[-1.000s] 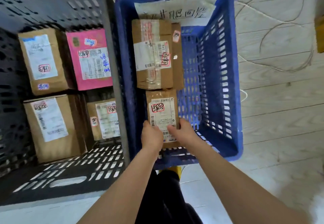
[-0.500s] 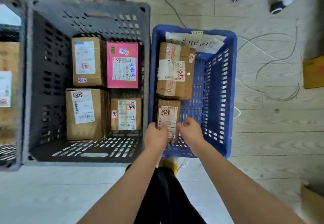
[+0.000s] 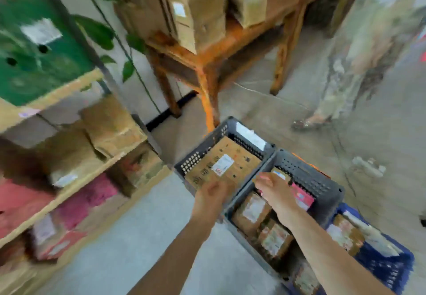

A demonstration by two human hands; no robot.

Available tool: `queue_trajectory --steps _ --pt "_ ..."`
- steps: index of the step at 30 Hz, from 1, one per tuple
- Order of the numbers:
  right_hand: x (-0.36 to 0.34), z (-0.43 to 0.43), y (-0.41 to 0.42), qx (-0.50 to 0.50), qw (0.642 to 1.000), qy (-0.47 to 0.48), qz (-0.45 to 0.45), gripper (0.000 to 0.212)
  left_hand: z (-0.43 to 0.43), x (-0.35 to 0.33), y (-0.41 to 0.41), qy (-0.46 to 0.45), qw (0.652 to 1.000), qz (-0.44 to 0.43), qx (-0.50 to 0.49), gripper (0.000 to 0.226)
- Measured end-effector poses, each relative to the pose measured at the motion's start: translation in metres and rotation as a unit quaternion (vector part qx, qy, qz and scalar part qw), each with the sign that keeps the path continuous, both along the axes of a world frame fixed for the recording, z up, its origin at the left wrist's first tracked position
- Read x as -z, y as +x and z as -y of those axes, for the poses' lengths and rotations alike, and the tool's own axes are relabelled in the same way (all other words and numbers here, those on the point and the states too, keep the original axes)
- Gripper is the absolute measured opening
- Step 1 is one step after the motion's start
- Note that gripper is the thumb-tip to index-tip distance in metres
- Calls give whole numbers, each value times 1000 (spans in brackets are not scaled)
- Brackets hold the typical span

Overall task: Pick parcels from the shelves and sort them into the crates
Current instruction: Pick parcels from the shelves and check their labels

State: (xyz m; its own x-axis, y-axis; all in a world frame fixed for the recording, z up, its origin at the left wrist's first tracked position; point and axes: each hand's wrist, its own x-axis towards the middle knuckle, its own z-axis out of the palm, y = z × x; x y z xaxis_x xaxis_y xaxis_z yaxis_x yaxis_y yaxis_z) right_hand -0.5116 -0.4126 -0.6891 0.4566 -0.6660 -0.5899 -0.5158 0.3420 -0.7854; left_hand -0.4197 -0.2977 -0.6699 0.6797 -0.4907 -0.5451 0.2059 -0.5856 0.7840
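Both hands are empty and raised over the crates: the left hand hangs half-curled, grasping nothing, and the right hand has its fingers released and spread. The view is blurred and turned toward the shelves on the left, where brown and pink parcels wait, likely the next pick. Sorted parcels lie label-up in the far grey crate, the middle grey crate and the near blue crate, so labels stay readable
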Motion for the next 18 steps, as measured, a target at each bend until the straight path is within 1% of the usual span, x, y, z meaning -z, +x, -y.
queue_trajectory --steps 1,2,3,5,7,9,12,15,18 --pt "-22 -27 34 -30 999 -18 20 13 -35 -20 23 -16 999 17 -28 17" --pt "-42 -57 67 -60 997 -32 32 14 -72 -40 48 -31 997 39 -56 17" --pt "-61 -90 99 -87 994 -42 49 10 -111 -57 71 -43 994 63 -82 20" --pt "-93 -161 161 -143 985 -57 80 29 -199 -88 115 -50 981 109 -149 24" --pt "-123 -237 213 -210 969 -83 99 34 -289 -118 153 -43 964 155 -212 22" --pt "-151 -311 256 -275 949 -96 120 37 -372 -143 185 -28 939 200 -279 18" --pt "-187 -407 306 -355 918 -91 152 32 -475 -183 214 -42 893 233 -383 25" --pt "-215 -486 347 -419 883 -101 186 38 -557 -210 227 -69 851 240 -463 25" --pt "-235 -548 380 -475 848 -113 209 40 -622 -224 239 -101 806 252 -526 21"
